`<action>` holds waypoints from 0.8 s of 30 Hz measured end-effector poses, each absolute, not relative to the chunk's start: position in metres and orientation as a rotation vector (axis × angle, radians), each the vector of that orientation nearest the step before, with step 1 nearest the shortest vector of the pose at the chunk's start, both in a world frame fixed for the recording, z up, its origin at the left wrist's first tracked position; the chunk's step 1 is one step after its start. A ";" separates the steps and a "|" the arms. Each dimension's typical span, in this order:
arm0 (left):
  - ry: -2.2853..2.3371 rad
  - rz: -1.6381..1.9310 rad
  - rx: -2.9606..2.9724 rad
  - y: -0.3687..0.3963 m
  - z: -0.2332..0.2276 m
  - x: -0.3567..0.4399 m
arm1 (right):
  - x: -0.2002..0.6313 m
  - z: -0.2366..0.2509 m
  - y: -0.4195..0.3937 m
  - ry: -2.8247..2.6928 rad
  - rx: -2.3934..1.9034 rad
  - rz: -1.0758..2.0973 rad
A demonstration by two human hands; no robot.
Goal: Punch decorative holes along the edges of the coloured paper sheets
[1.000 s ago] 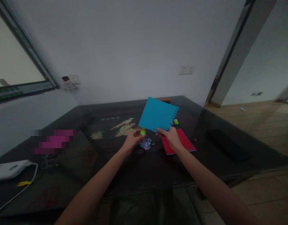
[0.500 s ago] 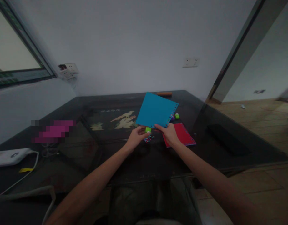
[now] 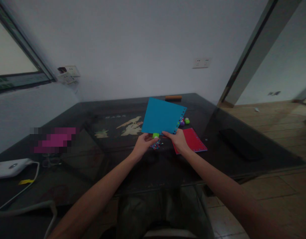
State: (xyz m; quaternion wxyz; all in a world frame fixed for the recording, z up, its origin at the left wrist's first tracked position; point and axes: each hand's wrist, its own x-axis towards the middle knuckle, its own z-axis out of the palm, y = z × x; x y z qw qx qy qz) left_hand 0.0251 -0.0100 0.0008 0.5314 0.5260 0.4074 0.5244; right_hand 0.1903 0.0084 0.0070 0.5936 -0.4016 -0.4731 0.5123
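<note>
My right hand (image 3: pixel 178 138) grips the lower right corner of a blue sheet of paper (image 3: pixel 162 116), thumb on top. A row of small cut-outs runs along the sheet's right edge. My left hand (image 3: pixel 142 145) is closed around a small green craft punch (image 3: pixel 155 135), which sits against the sheet's bottom edge; whether the paper is inside its slot I cannot tell. Beneath the hands lie tiny coloured paper bits (image 3: pixel 155 145). Partly under my right hand rests a red sheet (image 3: pixel 194 140) with cut-outs along its edges.
Behind the blue sheet stand a purple punch (image 3: pixel 182 121) and another green punch (image 3: pixel 187 120). A long black case (image 3: pixel 239 144) lies at the right of the dark table (image 3: pixel 153 172). At the left are glasses (image 3: pixel 51 161) and a white device with a cable (image 3: pixel 12 168).
The blue sheet and both hands have shifted slightly left in the picture, partly with the camera. More of the green punch shows below the sheet's edge.
</note>
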 end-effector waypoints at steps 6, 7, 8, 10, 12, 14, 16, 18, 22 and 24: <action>0.937 1.279 1.168 -0.008 0.000 0.024 | 0.191 0.001 0.011 -1.192 -0.970 1.138; 0.934 1.293 1.145 -0.008 0.000 0.024 | 0.192 0.000 0.012 -1.208 -0.977 1.126; 0.931 1.306 1.122 -0.008 -0.001 0.024 | 0.192 -0.001 0.013 -1.222 -0.982 1.117; 0.916 1.315 1.088 -0.007 -0.001 0.025 | 0.193 -0.003 0.013 -1.242 -0.988 1.108; 0.904 1.307 1.065 -0.008 -0.002 0.026 | 0.192 -0.002 0.012 -1.254 -0.983 1.111; 0.899 1.295 1.046 -0.008 -0.002 0.027 | 0.191 -0.001 0.011 -1.250 -0.977 1.128; 0.898 1.288 1.033 -0.009 -0.002 0.027 | 0.190 0.001 0.009 -1.242 -0.973 1.143; 0.890 1.283 1.034 -0.009 -0.002 0.026 | 0.190 0.002 0.008 -1.240 -0.983 1.141; 0.883 1.277 1.033 -0.008 -0.002 0.026 | 0.190 0.001 0.008 -1.238 -0.981 1.126; 0.884 1.278 1.017 -0.007 -0.002 0.026 | 0.190 0.000 0.008 -1.237 -0.974 1.134</action>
